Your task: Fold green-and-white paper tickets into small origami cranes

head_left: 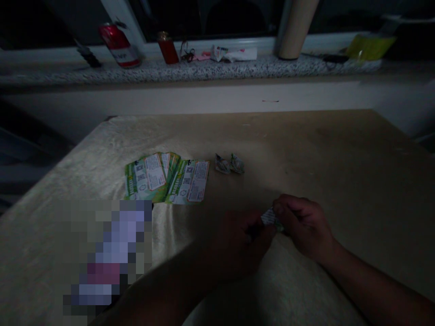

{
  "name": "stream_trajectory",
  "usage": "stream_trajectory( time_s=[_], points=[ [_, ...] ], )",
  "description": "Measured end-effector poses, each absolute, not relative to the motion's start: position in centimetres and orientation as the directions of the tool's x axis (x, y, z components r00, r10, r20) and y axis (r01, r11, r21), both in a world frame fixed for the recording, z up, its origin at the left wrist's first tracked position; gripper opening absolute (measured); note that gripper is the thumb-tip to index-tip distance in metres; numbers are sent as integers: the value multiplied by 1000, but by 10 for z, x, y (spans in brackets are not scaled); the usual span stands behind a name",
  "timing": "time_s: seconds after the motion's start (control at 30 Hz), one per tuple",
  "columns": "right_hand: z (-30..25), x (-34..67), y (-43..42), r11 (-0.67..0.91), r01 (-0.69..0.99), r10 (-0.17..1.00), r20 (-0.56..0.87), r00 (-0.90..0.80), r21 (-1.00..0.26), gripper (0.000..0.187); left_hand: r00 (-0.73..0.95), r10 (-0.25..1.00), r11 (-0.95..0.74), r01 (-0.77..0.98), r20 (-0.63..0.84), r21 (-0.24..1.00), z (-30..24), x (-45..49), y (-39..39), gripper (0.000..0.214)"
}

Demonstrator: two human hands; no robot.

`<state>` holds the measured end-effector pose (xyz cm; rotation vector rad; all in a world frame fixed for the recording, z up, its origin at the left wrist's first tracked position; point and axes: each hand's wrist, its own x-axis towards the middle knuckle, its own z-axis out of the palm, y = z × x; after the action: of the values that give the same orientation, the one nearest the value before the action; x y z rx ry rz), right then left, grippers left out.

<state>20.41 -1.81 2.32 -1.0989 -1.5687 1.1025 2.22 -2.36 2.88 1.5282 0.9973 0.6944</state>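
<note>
Folding seems to be the step in hand. From the head camera, the left hand (243, 242) and right hand (306, 226) meet over the tabletop (343, 154), both pinching a small printed paper (268, 217) between them. Each reaches in from its lower corner, curled inward. Beyond lie two crumpled paper pieces (237, 164), with green leaflets (186, 181) to their left. Another crease would probably need a firm, two-sided pinch.
</note>
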Motion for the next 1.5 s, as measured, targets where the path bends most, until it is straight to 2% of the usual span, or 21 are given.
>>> stream_trajectory(
  time_s=[0.13, 0.33, 0.43, 0.5, 0.6, 0.77, 0.97, 1.07, 1.13, 1.27, 1.37, 1.5],
  points=[
    [22, 204, -20, 96, 86, 980, 79, -184, -992, 43, 447, 894, -140, 231, 23, 963, 28, 24, -26, 28],
    [21, 202, -21, -20, -10, 976, -17, -216, -1000, 45, 500, 866, -131, 257, -15, 958, 30, 22, -26, 25],
    [18, 203, -19, -36, 2, 977, -36, -212, -999, 45, 514, 856, -52, 178, -48, 983, 26, 21, -24, 28],
    [16, 204, -18, -35, 19, 973, -39, -225, -999, 45, 531, 838, 82, 108, -127, 991, 22, 21, -21, 32],
    [13, 205, -18, 9, 62, 967, -7, -253, -998, 44, 563, 809, 176, 37, -166, 984, 21, 20, -17, 38],
    [16, 202, -19, 99, 117, 953, 60, -298, -988, 39, 567, 809, 146, 63, -156, 987, 26, 17, -15, 39],
    [20, 206, -18, 308, 252, 913, 210, -350, -918, 32, 547, 814, 171, 98, -197, 980, 24, 15, -17, 44],
    [20, 208, -18, 339, 285, 903, 225, -366, -897, 33, 530, 823, 177, 103, -205, 979, 22, 16, -17, 46],
    [19, 208, -18, 297, 258, 915, 197, -351, -919, 34, 515, 828, 198, 103, -223, 975, 20, 17, -17, 44],
    [18, 204, -17, 96, 124, 962, 60, -266, -988, 35, 498, 835, 233, 63, -233, 970, 17, 19, -15, 41],
    [16, 205, -15, 28, 49, 975, 17, -224, -998, 36, 525, 820, 256, 20, -228, 967, 17, 19, -15, 43],
    [14, 213, -8, -105, -30, 920, -85, -381, -994, 38, 579, 786, 224, 60, -217, 973, 24, 17, -14, 38]
  ],
)
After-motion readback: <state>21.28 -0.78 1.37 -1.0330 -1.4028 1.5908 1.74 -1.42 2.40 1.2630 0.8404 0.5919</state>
